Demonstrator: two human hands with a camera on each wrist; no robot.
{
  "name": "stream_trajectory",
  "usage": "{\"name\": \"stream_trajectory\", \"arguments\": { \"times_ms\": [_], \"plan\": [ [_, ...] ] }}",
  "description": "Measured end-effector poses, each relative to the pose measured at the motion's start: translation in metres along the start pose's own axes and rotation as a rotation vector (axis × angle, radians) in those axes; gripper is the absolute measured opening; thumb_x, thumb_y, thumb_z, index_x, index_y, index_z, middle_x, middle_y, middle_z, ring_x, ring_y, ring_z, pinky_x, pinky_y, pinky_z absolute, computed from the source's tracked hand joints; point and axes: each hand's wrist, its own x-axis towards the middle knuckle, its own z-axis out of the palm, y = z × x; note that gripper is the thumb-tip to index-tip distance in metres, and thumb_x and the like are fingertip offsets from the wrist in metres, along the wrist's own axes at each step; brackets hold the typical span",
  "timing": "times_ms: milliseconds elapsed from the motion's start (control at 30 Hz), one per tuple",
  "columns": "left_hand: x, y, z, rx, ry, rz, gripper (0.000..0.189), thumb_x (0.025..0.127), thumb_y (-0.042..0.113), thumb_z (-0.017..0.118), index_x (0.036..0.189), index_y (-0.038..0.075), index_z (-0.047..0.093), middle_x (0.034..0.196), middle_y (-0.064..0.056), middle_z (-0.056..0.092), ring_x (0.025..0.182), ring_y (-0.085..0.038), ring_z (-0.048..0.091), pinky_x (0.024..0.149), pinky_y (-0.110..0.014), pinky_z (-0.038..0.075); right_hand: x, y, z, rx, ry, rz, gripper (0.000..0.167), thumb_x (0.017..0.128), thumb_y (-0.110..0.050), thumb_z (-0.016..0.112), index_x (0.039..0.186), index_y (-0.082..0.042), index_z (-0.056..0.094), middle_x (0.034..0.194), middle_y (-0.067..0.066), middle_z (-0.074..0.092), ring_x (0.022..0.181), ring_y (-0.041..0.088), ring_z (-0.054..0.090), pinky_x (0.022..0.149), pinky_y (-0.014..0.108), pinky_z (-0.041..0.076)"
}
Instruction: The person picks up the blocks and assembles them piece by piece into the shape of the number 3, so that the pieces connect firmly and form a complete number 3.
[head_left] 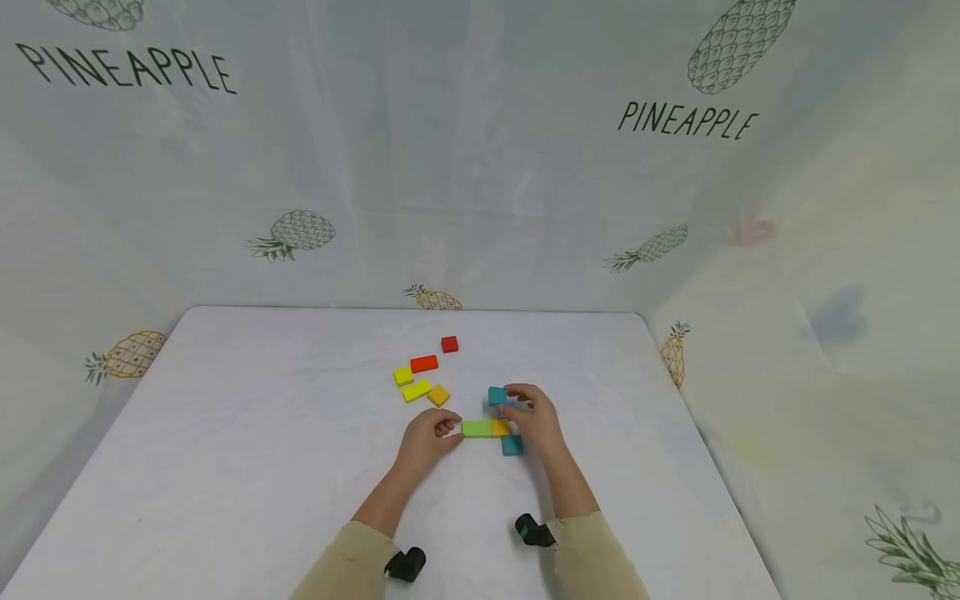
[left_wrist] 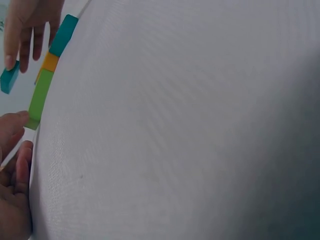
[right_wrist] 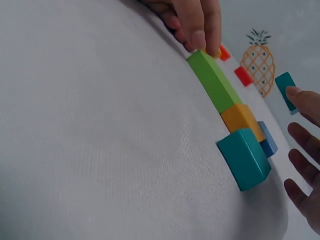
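Note:
In the head view my right hand pinches a teal block by its side, above the back of a short row of blocks. The right wrist view has a fingertip on that teal block's face, with the other fingers spread below. My left hand holds the left end of a long green block at its fingertips. An orange block adjoins the green one's right end. A second teal block sits at the orange block's front side, and a blue block lies behind it, partly hidden.
Beyond the hands lie loose blocks: an orange one, a long yellow one, a small yellow one, a long red one and a small red one. A white cloth covers the table.

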Motion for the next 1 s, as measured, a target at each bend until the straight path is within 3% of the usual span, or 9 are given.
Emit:
{"name": "stream_trajectory", "arguments": {
  "times_ms": [400, 633, 1000],
  "plan": [
    [0.0, 0.0, 0.0, 0.022, 0.007, 0.006, 0.024, 0.082, 0.014, 0.08, 0.104, 0.01, 0.072, 0.084, 0.003, 0.057, 0.078, -0.014, 0.051, 0.072, -0.026, 0.048, 0.012, 0.017, -0.011, 0.019, 0.047, 0.058, 0.036, 0.089, -0.015, 0.073, 0.123, -0.008, 0.065, 0.115, 0.01, 0.062, 0.106, 0.027, 0.055, 0.092, 0.043, 0.046],
    [0.001, 0.001, 0.0, 0.015, 0.007, -0.011, 0.023, 0.082, 0.014, 0.079, 0.104, 0.011, 0.073, 0.085, 0.003, 0.057, 0.079, -0.015, 0.052, 0.072, -0.027, 0.048, 0.019, 0.027, -0.013, -0.031, 0.068, 0.122, 0.034, 0.089, -0.016, 0.073, 0.121, -0.007, 0.065, 0.111, 0.009, 0.062, 0.101, 0.025, 0.055, 0.089, 0.041, 0.046],
    [0.001, 0.004, -0.001, 0.018, -0.001, -0.018, 0.022, 0.083, 0.015, 0.079, 0.105, 0.012, 0.073, 0.085, 0.004, 0.057, 0.08, -0.015, 0.052, 0.073, -0.028, 0.048, 0.029, 0.025, -0.01, -0.117, 0.039, 0.101, 0.036, 0.089, -0.022, 0.073, 0.122, -0.011, 0.066, 0.114, 0.007, 0.064, 0.102, 0.026, 0.055, 0.086, 0.042, 0.046]
  ]
}}
